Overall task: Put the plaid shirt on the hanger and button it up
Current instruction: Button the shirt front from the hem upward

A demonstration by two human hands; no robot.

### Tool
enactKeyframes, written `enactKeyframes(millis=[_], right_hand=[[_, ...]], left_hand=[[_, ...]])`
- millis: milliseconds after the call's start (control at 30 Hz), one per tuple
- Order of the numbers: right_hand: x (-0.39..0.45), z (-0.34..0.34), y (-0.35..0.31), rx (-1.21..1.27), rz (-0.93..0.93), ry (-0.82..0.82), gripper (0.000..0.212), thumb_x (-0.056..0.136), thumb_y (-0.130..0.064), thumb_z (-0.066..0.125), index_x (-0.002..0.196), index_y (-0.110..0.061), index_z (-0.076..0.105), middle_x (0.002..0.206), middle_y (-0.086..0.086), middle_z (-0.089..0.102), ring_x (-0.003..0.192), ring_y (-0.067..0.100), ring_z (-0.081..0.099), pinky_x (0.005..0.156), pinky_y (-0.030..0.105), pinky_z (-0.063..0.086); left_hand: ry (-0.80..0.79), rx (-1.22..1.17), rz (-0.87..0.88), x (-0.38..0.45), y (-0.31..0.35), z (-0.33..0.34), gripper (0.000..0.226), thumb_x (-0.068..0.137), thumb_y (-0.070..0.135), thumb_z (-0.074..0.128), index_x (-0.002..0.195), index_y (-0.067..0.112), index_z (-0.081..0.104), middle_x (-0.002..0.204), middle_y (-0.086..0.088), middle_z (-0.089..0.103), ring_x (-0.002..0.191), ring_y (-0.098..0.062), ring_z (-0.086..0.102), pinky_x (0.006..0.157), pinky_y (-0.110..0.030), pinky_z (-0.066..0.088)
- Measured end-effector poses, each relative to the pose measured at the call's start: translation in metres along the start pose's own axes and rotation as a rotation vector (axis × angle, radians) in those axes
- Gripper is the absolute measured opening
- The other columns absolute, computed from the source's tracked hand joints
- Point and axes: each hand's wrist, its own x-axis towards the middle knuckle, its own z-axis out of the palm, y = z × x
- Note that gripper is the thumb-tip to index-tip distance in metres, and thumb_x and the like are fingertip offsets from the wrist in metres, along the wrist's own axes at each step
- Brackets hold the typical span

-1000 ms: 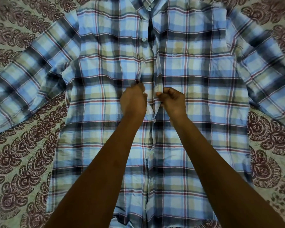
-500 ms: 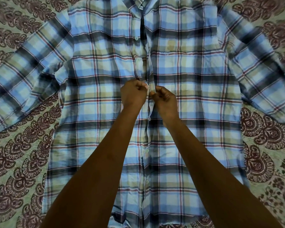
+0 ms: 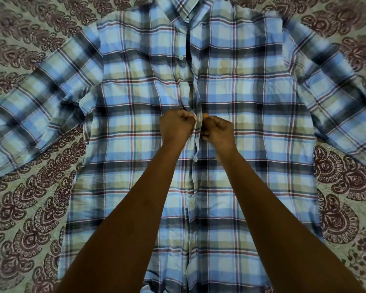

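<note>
The plaid shirt (image 3: 251, 127) lies flat, front up, on a bedspread (image 3: 30, 208) printed with maroon paisley shapes on pale green. Its collar (image 3: 184, 9) points away from the person and both sleeves spread out to the sides. All else is placed against the shirt's front opening, the placket (image 3: 195, 144), which runs down the middle of the shirt.

The left hand (image 3: 175, 125) sits just to the left of the placket at about mid-chest height, fingers curled tight and pinching the left edge of the fabric. The right hand (image 3: 217, 132) sits just to the right at the same height, fingers likewise curled and gripping the right edge. The two hands are close together, with only the strip of placket between them.

Above the hands the opening gapes as a dark slit up to the collar, and two small pale buttons (image 3: 181, 58) show on the left edge there. Below the hands the two fronts overlap; whether they are fastened there is hard to tell. Both bare forearms reach in over the lower shirt.
</note>
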Motion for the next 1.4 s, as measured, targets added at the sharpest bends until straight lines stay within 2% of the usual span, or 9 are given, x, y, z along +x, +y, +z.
enactKeyframes(millis=[167, 333, 433, 567, 867, 1067, 1167, 1300, 1400], right_hand=[[0.001, -0.004, 0.004, 0.007, -0.017, -0.059, 0.018, 0.089, -0.005, 0.057, 0.076, -0.014, 0.066, 0.061, -0.01, 0.068, 0.057, 0.006, 0.063, 0.057, 0.017, 0.051], [0.001, 0.013, 0.017, -0.117, -0.121, 0.118, 0.006, 0.081, -0.015, 0.066, 0.076, -0.015, 0.069, 0.072, 0.002, 0.07, 0.069, 0.02, 0.066, 0.068, 0.034, 0.055], [-0.012, 0.026, 0.025, -0.337, -0.258, 0.28, 0.011, 0.085, -0.026, 0.065, 0.086, -0.017, 0.07, 0.079, -0.001, 0.071, 0.074, 0.013, 0.065, 0.071, 0.027, 0.052], [-0.015, 0.03, 0.026, -0.431, -0.382, 0.349, 0.012, 0.088, -0.026, 0.061, 0.09, -0.016, 0.068, 0.081, 0.001, 0.071, 0.072, 0.012, 0.063, 0.067, 0.023, 0.047], [-0.014, 0.035, 0.019, -0.54, -0.404, 0.401, 0.014, 0.089, -0.024, 0.058, 0.089, -0.016, 0.069, 0.085, 0.002, 0.072, 0.074, 0.014, 0.063, 0.061, 0.016, 0.039], [-0.014, 0.045, 0.015, -0.669, -0.553, 0.461, 0.012, 0.085, -0.012, 0.06, 0.076, -0.011, 0.067, 0.072, 0.005, 0.068, 0.056, 0.016, 0.058, 0.046, 0.013, 0.026], [-0.013, 0.046, 0.017, -0.73, -0.621, 0.487, 0.013, 0.083, -0.012, 0.06, 0.072, -0.011, 0.066, 0.07, 0.004, 0.068, 0.051, 0.016, 0.057, 0.047, 0.016, 0.03], [-0.018, 0.05, 0.006, -0.519, -0.389, 0.455, 0.012, 0.086, -0.018, 0.058, 0.085, -0.012, 0.069, 0.082, 0.003, 0.07, 0.068, 0.009, 0.055, 0.056, 0.017, 0.036], [-0.008, 0.041, -0.003, -0.279, -0.084, 0.358, 0.012, 0.082, -0.016, 0.061, 0.073, -0.015, 0.069, 0.074, 0.002, 0.068, 0.072, 0.021, 0.063, 0.068, 0.029, 0.052]], left_hand=[[0.028, -0.013, -0.025, -0.001, 0.001, 0.004, 0.005, 0.077, 0.01, 0.067, 0.076, 0.01, 0.072, 0.079, -0.017, 0.072, 0.075, -0.034, 0.069, 0.074, -0.046, 0.058], [-0.02, -0.272, -0.173, -0.015, 0.004, -0.003, 0.025, 0.082, 0.005, 0.058, 0.059, 0.015, 0.062, 0.069, -0.012, 0.065, 0.071, -0.027, 0.063, 0.08, -0.046, 0.057], [-0.057, -0.475, -0.276, -0.022, 0.006, -0.006, 0.014, 0.082, 0.008, 0.066, 0.068, 0.008, 0.064, 0.072, -0.011, 0.064, 0.069, -0.022, 0.062, 0.072, -0.031, 0.057], [-0.054, -0.521, -0.352, -0.019, 0.01, -0.004, 0.004, 0.083, 0.008, 0.067, 0.085, 0.004, 0.068, 0.071, -0.004, 0.064, 0.065, -0.014, 0.062, 0.061, -0.02, 0.054], [-0.042, -0.442, -0.337, -0.011, 0.006, -0.004, 0.024, 0.09, 0.011, 0.058, 0.067, 0.018, 0.058, 0.07, -0.002, 0.06, 0.069, -0.017, 0.057, 0.067, -0.028, 0.052], [0.005, -0.492, -0.368, -0.008, 0.005, -0.002, 0.024, 0.089, 0.006, 0.058, 0.068, 0.017, 0.058, 0.072, -0.002, 0.061, 0.07, -0.016, 0.06, 0.063, -0.022, 0.052], [-0.033, -0.559, -0.417, -0.009, 0.007, -0.006, 0.022, 0.09, 0.005, 0.057, 0.07, 0.015, 0.058, 0.072, -0.003, 0.06, 0.065, -0.013, 0.058, 0.055, -0.019, 0.052], [-0.087, -0.658, -0.494, -0.007, 0.01, -0.013, 0.014, 0.09, 0.006, 0.057, 0.077, 0.009, 0.063, 0.073, -0.006, 0.061, 0.066, -0.015, 0.058, 0.056, -0.02, 0.051], [-0.029, -0.517, -0.301, -0.009, 0.004, -0.009, 0.015, 0.088, 0.006, 0.059, 0.099, 0.0, 0.066, 0.082, -0.01, 0.067, 0.07, -0.016, 0.061, 0.061, -0.02, 0.054]])
